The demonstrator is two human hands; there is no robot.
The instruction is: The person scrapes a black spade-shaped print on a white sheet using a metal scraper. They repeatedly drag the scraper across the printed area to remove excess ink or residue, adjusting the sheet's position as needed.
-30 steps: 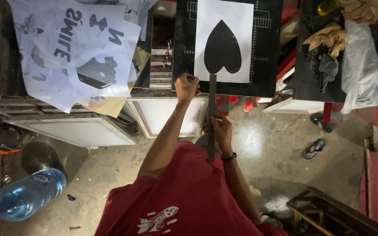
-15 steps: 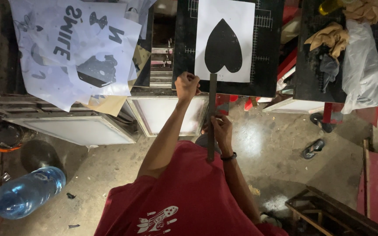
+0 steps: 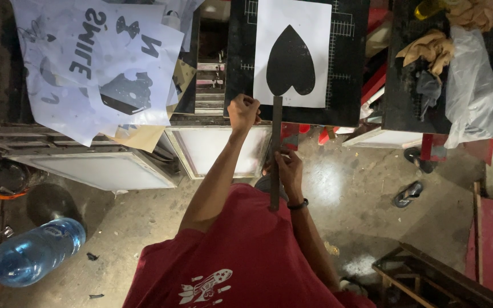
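A white sheet (image 3: pixel 292 34) with a black heart shape (image 3: pixel 290 61) lies on a black gridded board (image 3: pixel 349 68). My left hand (image 3: pixel 243 113) is curled into a fist at the board's near edge, beside the sheet's lower left corner. Whether it pinches the sheet I cannot tell. My right hand (image 3: pixel 287 166) grips a long dark flat bar (image 3: pixel 275 128). The bar stands on end, and its far tip touches the sheet just below the heart's point. My red shirt (image 3: pixel 241 256) fills the bottom of the view.
White printed sheets (image 3: pixel 98 63) hang over framed screens (image 3: pixel 92 168) at the left. A blue water bottle (image 3: pixel 32 254) lies on the concrete floor. Rags and a plastic bag (image 3: pixel 469 74) sit on a black board at the right. A sandal (image 3: pixel 407 194) and a wooden frame (image 3: pixel 429 279) are at the lower right.
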